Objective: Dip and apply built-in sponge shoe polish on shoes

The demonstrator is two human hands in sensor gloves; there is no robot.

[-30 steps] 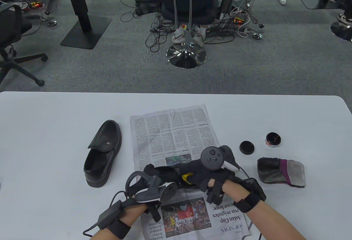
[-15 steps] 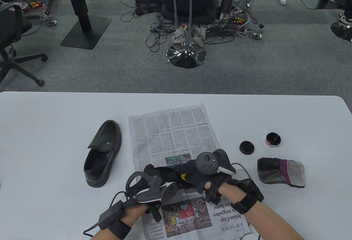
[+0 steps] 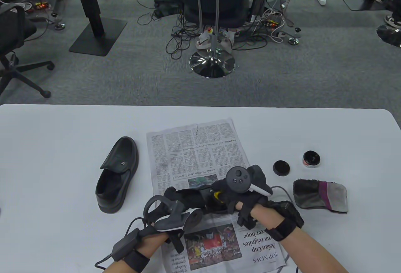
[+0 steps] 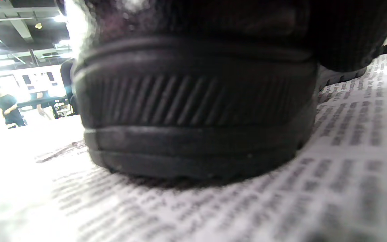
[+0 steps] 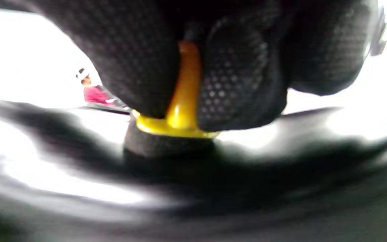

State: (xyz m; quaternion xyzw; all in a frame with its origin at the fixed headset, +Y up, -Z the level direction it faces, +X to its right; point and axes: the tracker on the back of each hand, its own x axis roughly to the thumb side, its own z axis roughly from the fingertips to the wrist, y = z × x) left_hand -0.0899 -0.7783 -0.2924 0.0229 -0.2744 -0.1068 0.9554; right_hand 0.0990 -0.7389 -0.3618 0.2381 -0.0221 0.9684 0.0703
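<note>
Grey office carpet, chair bases and tangled cables fill the background beyond a white table (image 3: 47, 147) where a sheet of newspaper (image 3: 195, 151) is spread. On the newspaper's near half lies a black shoe (image 3: 194, 198), its ridged sole resting flat on the print in the left wrist view. The left hand (image 3: 171, 203) holds this shoe at its heel end, though how its fingers lie is hidden behind the tracker. The right hand (image 3: 233, 196) pinches the yellow handle of the sponge applicator (image 5: 176, 121) between curled fingers, and the dark sponge pad presses against the shoe's glossy upper. A second black shoe (image 3: 117, 174) sits on the bare table just left of the newspaper. To the right lie the black lid (image 3: 281, 168), the open polish tin (image 3: 311, 159) near it, and a folded cloth (image 3: 319, 195).
</note>
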